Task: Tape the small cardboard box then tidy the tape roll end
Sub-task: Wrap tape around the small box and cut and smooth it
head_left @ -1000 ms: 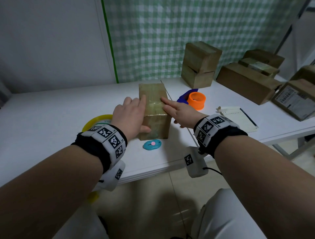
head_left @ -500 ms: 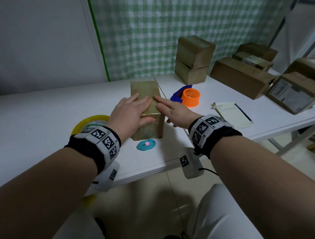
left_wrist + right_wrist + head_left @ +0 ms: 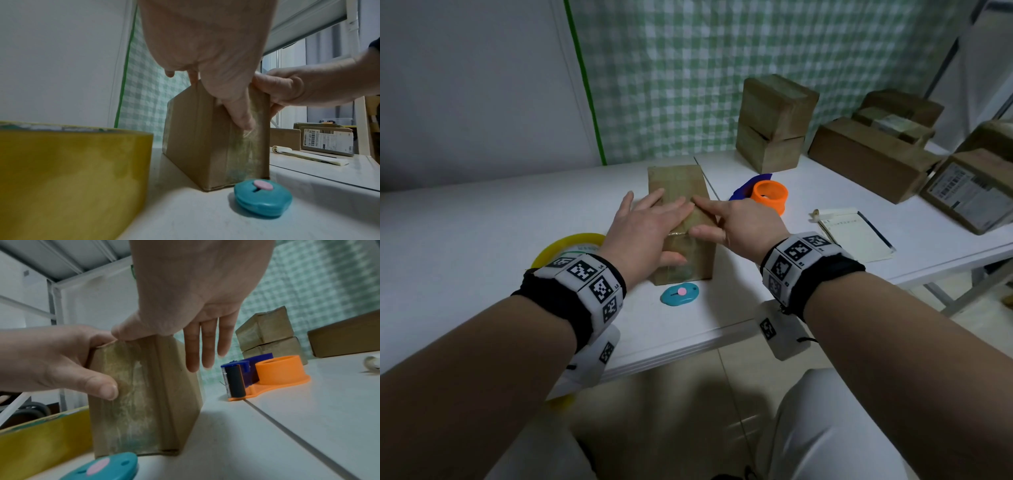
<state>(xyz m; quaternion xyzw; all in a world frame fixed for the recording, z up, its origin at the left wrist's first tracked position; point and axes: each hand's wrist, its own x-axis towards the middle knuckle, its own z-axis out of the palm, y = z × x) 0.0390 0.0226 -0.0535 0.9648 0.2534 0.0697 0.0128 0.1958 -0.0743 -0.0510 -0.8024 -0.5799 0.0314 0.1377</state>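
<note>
teal cutter point(image 3: 679, 294) nearest on white table point(image 3: 482, 226), just in front of small cardboard box point(image 3: 681, 185). yellow tape roll point(image 3: 566, 244) left of box, partly hidden by left wrist. left hand point(image 3: 645, 229) flat on box top, fingers straight, thumb pressing taped front face. right hand point(image 3: 743, 224) flat too, index on top, thumb at front edge, other fingers down the right side. orange dispenser point(image 3: 770, 195) beyond, notepad point(image 3: 854, 231) right, stacked boxes point(image 3: 774, 123) at back
</note>
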